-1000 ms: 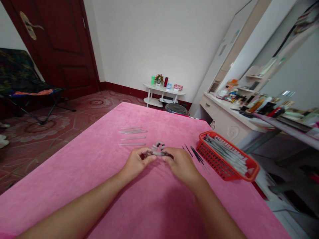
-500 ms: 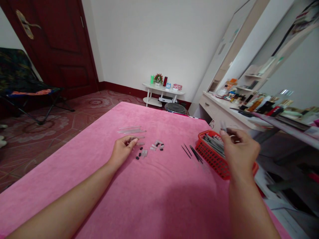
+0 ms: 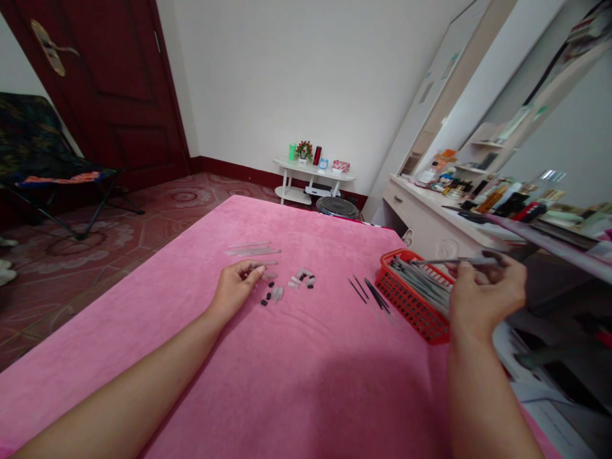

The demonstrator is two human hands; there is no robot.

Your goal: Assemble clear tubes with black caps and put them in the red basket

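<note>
My right hand [image 3: 485, 294] is raised over the red basket [image 3: 406, 301] at the right edge of the pink cloth [image 3: 296, 376], pinching a thin grey pen tube [image 3: 449, 261] that points left. The basket holds several more such tubes. My left hand [image 3: 235, 285] rests on the cloth with fingers curled, its tips by the clear tubes [image 3: 251, 250] lying in a row. Small black and clear caps [image 3: 289, 285] lie scattered just right of that hand. Thin black refills [image 3: 368, 290] lie between the caps and the basket.
A white dressing table [image 3: 430, 217] crowded with bottles stands at the right, close to the basket. A small white shelf table [image 3: 313, 178] stands by the far wall. A dark red door [image 3: 95, 83] and a folding chair [image 3: 43, 159] are at the left.
A second ago both hands were together over the caps. The right hand then went to the basket and now lifts a grey tube out. The left hand stays by the clear tubes.
</note>
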